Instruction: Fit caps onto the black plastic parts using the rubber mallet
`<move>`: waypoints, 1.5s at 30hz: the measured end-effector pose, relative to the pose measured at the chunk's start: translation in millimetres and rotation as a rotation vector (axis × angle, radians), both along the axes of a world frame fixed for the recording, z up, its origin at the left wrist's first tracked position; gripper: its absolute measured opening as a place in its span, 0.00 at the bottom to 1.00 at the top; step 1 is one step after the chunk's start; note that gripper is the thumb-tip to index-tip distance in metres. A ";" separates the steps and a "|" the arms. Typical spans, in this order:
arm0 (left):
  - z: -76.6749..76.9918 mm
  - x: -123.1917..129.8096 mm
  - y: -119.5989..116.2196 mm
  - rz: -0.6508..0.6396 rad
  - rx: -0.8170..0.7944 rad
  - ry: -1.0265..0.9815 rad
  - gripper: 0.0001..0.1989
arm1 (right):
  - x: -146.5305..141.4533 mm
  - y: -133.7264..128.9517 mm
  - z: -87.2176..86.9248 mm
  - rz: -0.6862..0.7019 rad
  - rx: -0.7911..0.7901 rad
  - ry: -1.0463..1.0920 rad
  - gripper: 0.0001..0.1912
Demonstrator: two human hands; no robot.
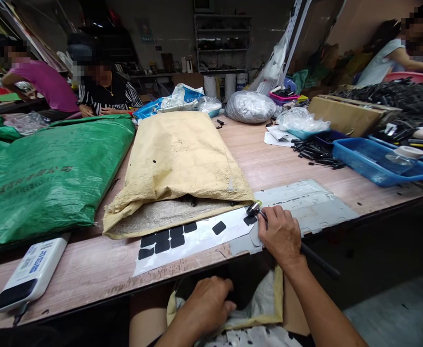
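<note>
Right of centre, our right hand (280,232) grips a black rod (320,260); best hold it clear of the white sheet (201,245). Left hand (208,303), bottom centre: we can't tell its grip.

Matt yellow woven sack (182,154), glossy green plastic sack (52,168), wood-grain tabletop (262,154), shiny metal tool head (253,209) (matt handle (320,261)).

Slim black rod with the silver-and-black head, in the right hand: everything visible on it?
The slim black rod looks straight and smooth. Its thicker silver-and-black head, shiny like metal, is at the far end. The person's right hand grips it near that head, hiding its middle. It slants down rightward from beside the beige woven sack's front corner, its plain dark tail jutting past the wood-patterned table's edge. Whether the head touches anything is unclear.
</note>
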State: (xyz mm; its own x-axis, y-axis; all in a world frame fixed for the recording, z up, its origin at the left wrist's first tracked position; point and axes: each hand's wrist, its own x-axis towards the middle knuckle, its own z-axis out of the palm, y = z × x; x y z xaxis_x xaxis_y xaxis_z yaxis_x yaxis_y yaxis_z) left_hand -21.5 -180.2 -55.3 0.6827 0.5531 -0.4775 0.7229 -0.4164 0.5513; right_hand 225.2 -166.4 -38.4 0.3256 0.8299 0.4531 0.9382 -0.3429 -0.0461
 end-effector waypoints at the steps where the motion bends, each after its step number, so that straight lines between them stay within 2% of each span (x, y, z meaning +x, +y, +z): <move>1: 17.6 1.6 6.5 -0.018 -0.003 -0.108 0.17 | 0.0 0.0 -0.1 0.000 -0.003 0.001 0.08; 3: 45.6 4.7 28.2 0.056 0.030 -0.267 0.13 | 0.1 0.0 -0.4 0.006 -0.005 0.002 0.09; 5: 59.8 7.3 60.2 0.260 0.218 -0.290 0.13 | 0.1 -0.1 -0.8 0.014 0.003 0.001 0.08; 7: 61.1 9.6 97.0 0.503 0.528 -0.232 0.14 | 0.1 -0.1 -0.9 0.022 0.015 -0.001 0.08; 9: 55.6 12.4 130.3 0.663 0.696 -0.152 0.15 | 0.1 -0.1 -0.6 0.026 0.023 -0.003 0.07; 11: 49.4 15.6 153.9 0.751 0.769 -0.072 0.15 | -0.1 0.2 0.3 0.026 0.015 -0.006 0.07; 14: 46.0 18.3 169.0 0.787 0.775 0.004 0.12 | -0.5 0.8 1.9 0.022 -0.004 -0.007 0.07; 19: 54.9 3.7 160.9 0.705 0.689 -0.011 0.09 | -0.9 1.6 2.8 0.021 -0.002 -0.007 0.07; 24: 66.9 -21.1 129.8 0.514 0.474 -0.191 0.08 | -0.9 2.2 2.4 0.022 0.002 -0.011 0.07; 26: 67.8 -24.5 116.7 0.413 0.415 -0.254 0.08 | -0.7 2.3 1.9 0.019 0.002 -0.015 0.07; 28: 64.9 -22.8 107.0 0.366 0.410 -0.286 0.06 | -0.4 2.3 1.3 0.018 0.003 -0.019 0.07; 33: 46.1 -8.1 98.1 0.365 0.496 -0.378 0.12 | -0.8 0.9 0.6 0.026 0.018 -0.008 0.07; 36: 36.8 -1.4 96.2 0.357 0.549 -0.418 0.09 | -0.9 0.2 -0.2 0.022 0.023 0.015 0.08; 42: 34.8 -0.8 94.2 0.363 0.522 -0.473 0.06 | 6.1 -0.7 -1.3 0.058 0.042 0.085 0.08; 45: 34.6 -1.4 94.8 0.352 0.504 -0.484 0.06 | 3.1 -4.1 4.2 0.124 0.116 0.216 0.09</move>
State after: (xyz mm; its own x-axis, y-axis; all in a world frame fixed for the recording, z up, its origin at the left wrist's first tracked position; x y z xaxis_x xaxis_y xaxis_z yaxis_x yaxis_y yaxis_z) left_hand -22.9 -85.3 -20.6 0.4951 0.8468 0.1946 0.5864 -0.4910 0.6443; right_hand 228.4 -170.5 -34.2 0.3237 0.8161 0.4787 0.9370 -0.2064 -0.2817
